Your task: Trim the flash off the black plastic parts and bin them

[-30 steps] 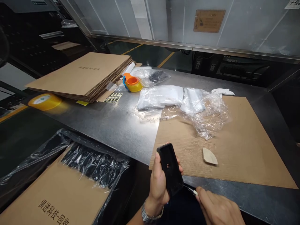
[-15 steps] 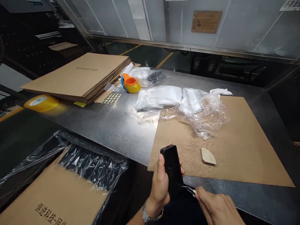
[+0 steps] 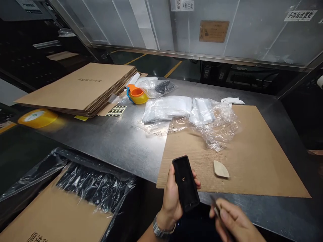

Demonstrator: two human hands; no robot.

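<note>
The counter (image 3: 121, 144) bears a cardboard sheet (image 3: 257, 151); at its eight o'clock, the left hand (image 3: 172, 198) grips a hollow black case (image 3: 187, 193). At the case's four o'clock, the right hand (image 3: 233, 218) pinches a blurred tool (image 3: 217, 211), perhaps tweezers. The step looks like tool work; the next calls for steadiness.

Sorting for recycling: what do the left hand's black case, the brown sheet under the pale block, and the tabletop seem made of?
Black case: matte, probably plastic or rubber; it hardly shines. Brown sheet: dull cardboard, apparently corrugated, given faint ribs. Tabletop: likely metal, satin; its grey surface throws soft glare.
</note>
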